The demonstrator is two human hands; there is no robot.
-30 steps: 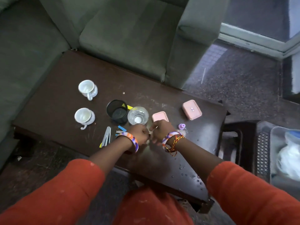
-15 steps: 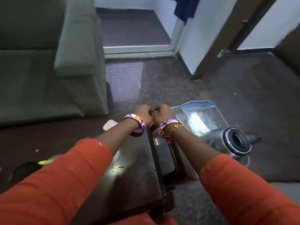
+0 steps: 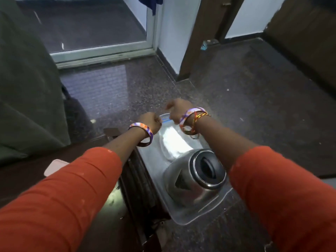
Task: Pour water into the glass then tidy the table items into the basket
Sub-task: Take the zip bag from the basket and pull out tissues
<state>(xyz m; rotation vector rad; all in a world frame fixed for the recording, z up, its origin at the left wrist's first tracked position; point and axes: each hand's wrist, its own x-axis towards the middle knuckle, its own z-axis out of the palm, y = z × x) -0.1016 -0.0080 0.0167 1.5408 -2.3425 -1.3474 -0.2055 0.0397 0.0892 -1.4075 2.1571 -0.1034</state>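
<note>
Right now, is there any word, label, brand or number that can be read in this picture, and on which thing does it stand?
None can be read.
Clear plastic bin: no label shows.
Steel kettle: no brand visible.
Bag with blue strip: no text can be made out.

Shiny brushed-metal kettle (image 3: 190, 180) with glossy black plastic lid, clear smooth plastic basket (image 3: 203, 213), dark glossy wooden tabletop (image 3: 101, 220), polished speckled stone floor (image 3: 254, 110), matt grey-green cloth sofa (image 3: 27, 91), matt orange cloth sleeves (image 3: 60, 197)
</note>
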